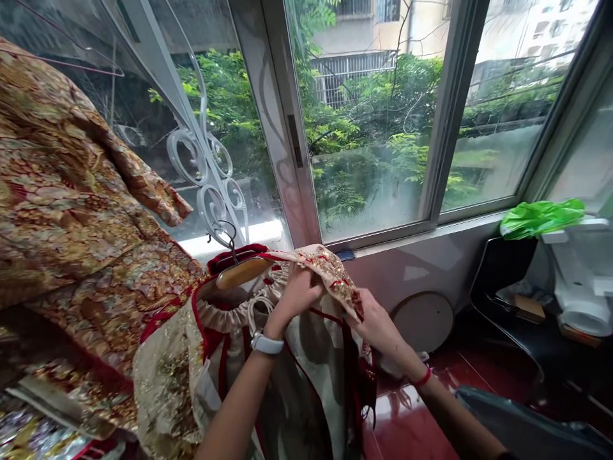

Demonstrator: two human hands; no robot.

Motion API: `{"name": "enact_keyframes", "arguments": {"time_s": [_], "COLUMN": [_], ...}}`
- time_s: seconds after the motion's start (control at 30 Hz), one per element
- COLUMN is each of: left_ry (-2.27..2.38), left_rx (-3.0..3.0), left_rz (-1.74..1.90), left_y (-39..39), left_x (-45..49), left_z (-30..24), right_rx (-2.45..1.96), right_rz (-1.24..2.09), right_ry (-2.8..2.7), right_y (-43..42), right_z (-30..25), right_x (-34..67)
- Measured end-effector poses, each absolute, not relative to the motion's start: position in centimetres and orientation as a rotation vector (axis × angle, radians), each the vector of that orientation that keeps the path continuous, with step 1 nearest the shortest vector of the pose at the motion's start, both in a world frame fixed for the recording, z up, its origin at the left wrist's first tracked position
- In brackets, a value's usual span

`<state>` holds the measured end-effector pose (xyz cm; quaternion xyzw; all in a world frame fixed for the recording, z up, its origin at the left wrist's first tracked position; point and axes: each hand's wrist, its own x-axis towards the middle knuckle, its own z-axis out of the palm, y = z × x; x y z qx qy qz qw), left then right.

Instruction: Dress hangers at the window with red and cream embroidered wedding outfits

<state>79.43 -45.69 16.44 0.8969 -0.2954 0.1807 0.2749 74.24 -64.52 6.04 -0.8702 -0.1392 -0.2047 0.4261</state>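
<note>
Left hand (297, 295) and right hand (377, 324) both pinch the red-trimmed, gold-embroidered edge of a cream robe (165, 390), gathering it between fingers and thumbs; the robe hangs from a wooden hanger (242, 273) hooked on a white iron window grille (205, 185), just beside a gold brocade robe (71, 191).

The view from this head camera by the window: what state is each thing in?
Left hand, gripping the garment's embroidered edge.
Right hand, gripping the same edge.
Cream-and-red embroidered garment, hanging from the hanger, gathered at the neck.
Wooden hanger, tilted, hooked on the scrollwork.
White iron scrollwork, upright.
Gold brocade robe, hanging in folds.
Green plastic bag, crumpled.
</note>
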Motion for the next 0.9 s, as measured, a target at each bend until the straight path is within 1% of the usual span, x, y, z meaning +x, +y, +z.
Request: {"name": "enact_keyframes", "arguments": {"time_s": [0.07, 0.13, 0.17, 0.23, 0.3, 0.37, 0.43, 0.5, 0.6, 0.67, 0.77, 0.83, 0.9], "left_ry": [-0.7, -0.545, -0.433, -0.188, -0.068, -0.113, -0.169, -0.119, 0.038, 0.029, -0.107, -0.135, -0.151], "left_rx": [2.135, 1.935, 1.877, 1.81, 1.768, 1.763, 1.773, 1.733, 1.603, 1.563, 1.607, 1.703, 1.812], "left_rz": [0.277, 0.221, 0.265, 0.471, 0.646, 0.707, 0.718, 0.743, 0.706, 0.556, 0.301, 0.282, 0.332], "left_y": [-46.1, -46.6, -46.7, -46.5, -45.6, -44.5, -44.1, -44.5, -47.0, -49.4, -52.8, -53.7, -53.0], "left_x": [78.1, 77.2, 77.0, 77.1, 77.8, 78.5, 79.0, 78.8, 77.4, 76.2, 75.1, 75.1, 75.4], "left_z": [16.5, 15.8, 15.2, 14.3, 14.0, 14.2, 14.5, 14.2, 12.0, 9.4, 5.6, 4.2, 4.0], "right_rx": [-2.192, -2.282, -2.34, -2.396, -2.304, -2.102, -1.919, -1.829, -1.797, -1.784, -1.791, -1.804, -1.826], "right_rz": [-0.622, -0.655, -0.648, -0.575, -0.442, -0.341, -0.386, -0.429, -0.2, -0.09, -0.162, -0.234, -0.308], "right_ry": [-0.368, -0.392, -0.411, -0.493, -0.61, -0.648, -0.557, -0.461, -0.509, -0.553, -0.526, -0.505, -0.487], "right_y": [-62.8, -60.3, -59.1, -58.2, -59.5, -62.7, -66.0, -68.2, -68.5, -67.5, -66.6, -67.1, -68.4], "right_z": [7.8, 7.7, 7.3, 6.5, 6.7, 7.5, 8.2, 7.9, 5.6, 3.8, 2.8, 3.7, 5.6], "right_x": [74.5, 74.4, 74.3, 74.3, 75.0, 76.9, 79.6, 82.6, 85.8, 86.6, 86.5, 86.4, 86.6]}}
